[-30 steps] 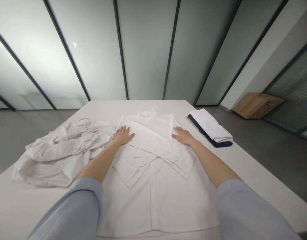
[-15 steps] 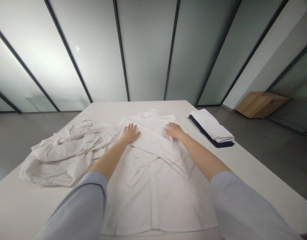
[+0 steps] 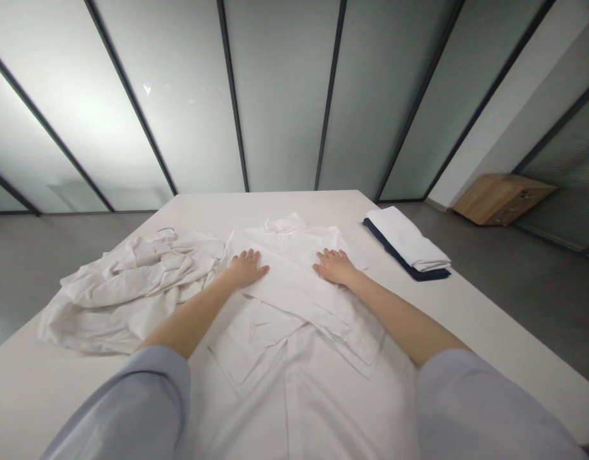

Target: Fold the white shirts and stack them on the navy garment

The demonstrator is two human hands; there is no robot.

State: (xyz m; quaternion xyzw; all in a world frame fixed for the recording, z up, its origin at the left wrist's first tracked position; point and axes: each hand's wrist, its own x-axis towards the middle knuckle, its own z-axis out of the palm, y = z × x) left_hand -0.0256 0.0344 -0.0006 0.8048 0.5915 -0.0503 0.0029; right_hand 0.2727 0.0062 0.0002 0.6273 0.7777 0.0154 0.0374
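Left hand (image 3: 245, 268): spread flat on the white dress shirt (image 3: 294, 390).
Right hand (image 3: 335, 267): spread flat on it too.
Done: one sleeve folded across.
Waiting: crumpled white shirt (image 3: 131, 291); folded stack (image 3: 407, 241).

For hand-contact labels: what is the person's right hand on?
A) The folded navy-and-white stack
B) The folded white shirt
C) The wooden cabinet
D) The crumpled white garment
B: the right hand lies palm down on the folded white shirt, apart from the folded navy-and-white stack.
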